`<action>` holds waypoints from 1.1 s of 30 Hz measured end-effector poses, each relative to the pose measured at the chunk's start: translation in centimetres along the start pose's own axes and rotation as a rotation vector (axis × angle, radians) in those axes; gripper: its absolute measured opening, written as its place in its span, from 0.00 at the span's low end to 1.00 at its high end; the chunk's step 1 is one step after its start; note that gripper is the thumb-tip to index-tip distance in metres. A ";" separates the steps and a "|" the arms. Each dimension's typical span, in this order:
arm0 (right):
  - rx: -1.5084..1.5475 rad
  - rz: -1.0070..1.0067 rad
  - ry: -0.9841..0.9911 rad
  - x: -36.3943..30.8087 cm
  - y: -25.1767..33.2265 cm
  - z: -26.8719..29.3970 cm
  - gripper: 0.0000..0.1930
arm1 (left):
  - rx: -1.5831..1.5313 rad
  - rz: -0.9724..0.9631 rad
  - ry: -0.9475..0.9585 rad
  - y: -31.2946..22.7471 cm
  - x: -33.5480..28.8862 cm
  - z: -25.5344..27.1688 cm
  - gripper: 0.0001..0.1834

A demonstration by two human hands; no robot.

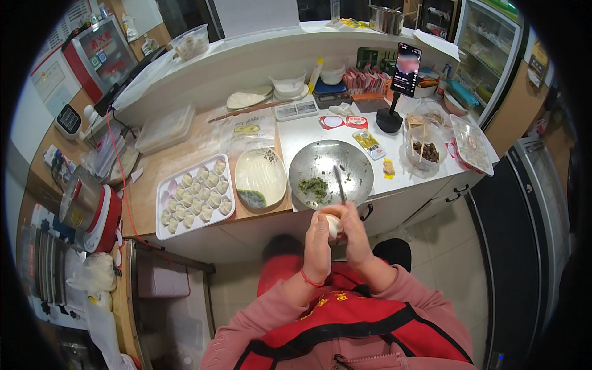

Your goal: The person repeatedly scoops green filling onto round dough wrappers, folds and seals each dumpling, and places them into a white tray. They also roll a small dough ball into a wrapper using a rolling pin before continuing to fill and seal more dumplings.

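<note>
The shaping looks well along: on the wooden part of the bench (277,208), a white rectangular plastic tray (158,209) holds loose rows of roughly twenty small, pale, pleated dumplings (202,174), all apparently closed, with a bare strip down its left side. One more piece, a rounded white lump of dough (335,227), is in work; it sits between the person's hands, just in front of the near rim of a wide, shiny steel bowl (353,157). The left hand (317,250) and the right hand (357,240) are brought together around it, fingers curled and pressing from either side, so its seam is mostly hidden and I cannot tell whether it is fully sealed. The bowl has a modest heap of chopped dark-green filling (313,190) to the left of its middle and scraps across the base, so some filling is left while much of the metal shows. A slim, dark utensil (338,177) slants from the bowl toward the hands; whether the right hand grips its lower end is unclear. Between tray and bowl lies an oval cream dish with a green leaf-shaped corner (260,172), carrying no dumplings. How many unfilled wrappers remain cannot be made out.
</note>
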State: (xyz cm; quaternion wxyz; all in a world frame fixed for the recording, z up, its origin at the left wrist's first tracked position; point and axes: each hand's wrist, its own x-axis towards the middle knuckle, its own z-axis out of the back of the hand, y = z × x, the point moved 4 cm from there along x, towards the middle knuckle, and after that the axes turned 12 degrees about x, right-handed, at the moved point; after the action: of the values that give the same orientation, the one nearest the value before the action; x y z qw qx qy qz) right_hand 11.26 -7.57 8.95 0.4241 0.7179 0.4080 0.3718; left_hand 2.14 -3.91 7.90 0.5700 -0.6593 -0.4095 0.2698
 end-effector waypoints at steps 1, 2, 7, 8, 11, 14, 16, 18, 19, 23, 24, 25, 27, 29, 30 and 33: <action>-0.021 -0.051 -0.051 0.2 0.0 1.0 0.25 | 0.043 -0.109 0.003 -0.4 0.5 0.4 0.12; -0.024 -0.073 -0.115 0.3 -0.1 1.8 0.23 | 0.092 -0.088 0.019 -0.3 0.5 0.5 0.09; -0.284 0.150 -0.122 0.6 1.1 3.6 0.13 | 0.306 -0.010 0.041 0.1 1.3 1.1 0.21; -0.354 0.193 -0.115 0.5 1.4 3.6 0.11 | 0.337 -0.027 0.062 0.1 1.4 1.1 0.22; -0.477 0.279 -0.077 0.0 2.3 3.1 0.13 | 0.465 0.016 0.120 0.5 1.4 1.2 0.28; -0.612 0.435 -0.022 -0.1 3.2 2.1 0.15 | 0.239 0.133 0.234 1.0 1.3 1.0 0.34; -0.658 0.518 0.012 0.1 3.5 1.5 0.15 | 0.206 0.096 0.309 0.8 1.1 0.6 0.36; -0.690 0.545 -0.033 0.2 3.5 1.4 0.11 | 0.097 0.121 0.343 0.6 0.9 0.2 0.37; -0.692 0.546 -0.046 0.2 3.4 1.5 0.10 | 0.009 0.136 0.337 0.4 0.7 0.0 0.37; -0.654 0.567 -0.067 0.1 3.3 1.9 0.07 | -0.153 0.167 0.292 -0.1 0.3 -0.3 0.35; -0.645 0.584 -0.063 0.1 3.3 2.0 0.07 | -0.120 0.183 0.286 -0.1 0.3 -0.3 0.34; -0.632 0.598 -0.060 0.0 3.4 2.0 0.07 | -0.108 0.188 0.282 -0.1 0.3 -0.3 0.33; -0.610 0.605 -0.059 0.0 3.4 2.2 0.06 | -0.112 0.201 0.267 0.1 0.3 -0.3 0.30; -0.583 0.599 -0.052 0.1 3.5 2.2 0.07 | -0.156 0.226 0.254 0.3 0.2 -0.4 0.28; -0.590 0.575 -0.044 0.1 3.4 2.2 0.07 | -0.127 0.226 0.238 0.3 0.3 -0.3 0.27; -0.578 0.528 -0.014 0.2 3.3 2.2 0.08 | -0.140 0.254 0.206 0.5 0.3 -0.1 0.25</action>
State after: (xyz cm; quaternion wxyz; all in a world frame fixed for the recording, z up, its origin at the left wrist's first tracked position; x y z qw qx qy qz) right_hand 14.17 -9.11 11.18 0.5015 0.6517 0.0848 0.5627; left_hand 2.51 -3.68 7.44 0.5230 -0.7679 -0.2802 0.2413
